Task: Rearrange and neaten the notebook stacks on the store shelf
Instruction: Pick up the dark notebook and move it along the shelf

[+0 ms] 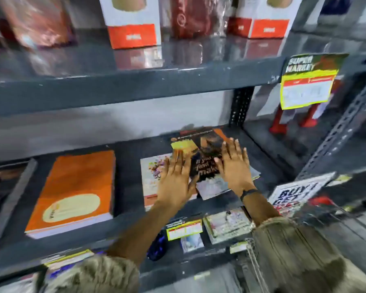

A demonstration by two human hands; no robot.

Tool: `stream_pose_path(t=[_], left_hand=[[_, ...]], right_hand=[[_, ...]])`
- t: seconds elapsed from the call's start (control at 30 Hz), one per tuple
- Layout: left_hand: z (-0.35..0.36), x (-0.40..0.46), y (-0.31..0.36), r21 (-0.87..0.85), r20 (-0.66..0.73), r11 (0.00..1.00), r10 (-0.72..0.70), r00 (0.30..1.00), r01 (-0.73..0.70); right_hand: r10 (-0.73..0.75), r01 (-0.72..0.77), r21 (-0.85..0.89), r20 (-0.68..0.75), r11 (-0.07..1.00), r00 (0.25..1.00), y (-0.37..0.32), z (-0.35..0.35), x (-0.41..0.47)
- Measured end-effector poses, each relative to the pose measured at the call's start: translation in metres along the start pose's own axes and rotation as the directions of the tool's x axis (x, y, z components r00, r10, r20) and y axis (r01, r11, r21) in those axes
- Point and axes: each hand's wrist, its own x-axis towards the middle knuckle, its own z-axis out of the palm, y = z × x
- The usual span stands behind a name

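Note:
On the dark middle shelf (133,220) a black notebook (205,153) with white lettering lies askew on top of a pale, speckled notebook stack (151,176). My left hand (174,180) rests flat on the black notebook's left edge and on the stack, fingers stretched forward. My right hand (234,166) lies flat on the black notebook's right side, fingers spread. Neither hand grips anything. A thick orange notebook stack (76,187) with a cream oval label sits further left on the same shelf, apart from my hands.
The upper shelf (135,85) hangs close above, carrying white-and-orange boxes (131,24) and red wrapped goods. A price sign (311,81) hangs at the right, and a perforated upright (240,106) stands behind the stack. Price tags and small items crowd the lower shelf front (184,229).

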Motion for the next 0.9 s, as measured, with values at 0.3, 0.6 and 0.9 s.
stream_pose_path(t=[0.3, 0.6, 0.9], left_hand=[[0.037, 0.049, 0.037, -0.491, 0.125, 0.677, -0.569, 0.813, 0.549], [0.027, 0.081, 0.043, -0.789, 0.546, -0.062, -0.526, 0.652, 0.611], [-0.052, 0.006, -0.103, -0.896, 0.432, -0.311, -0.436, 0.79, 0.318]], right_hand=[[0.232, -0.247, 0.063, 0.181, 0.967, 0.956, 0.04, 0.033, 0.009], [0.298, -0.316, 0.075, 0.189, 0.946, 0.936, 0.04, 0.03, 0.012], [0.218, -0.341, 0.662, 0.264, 0.668, 0.94, -0.096, -0.016, 0.028]])
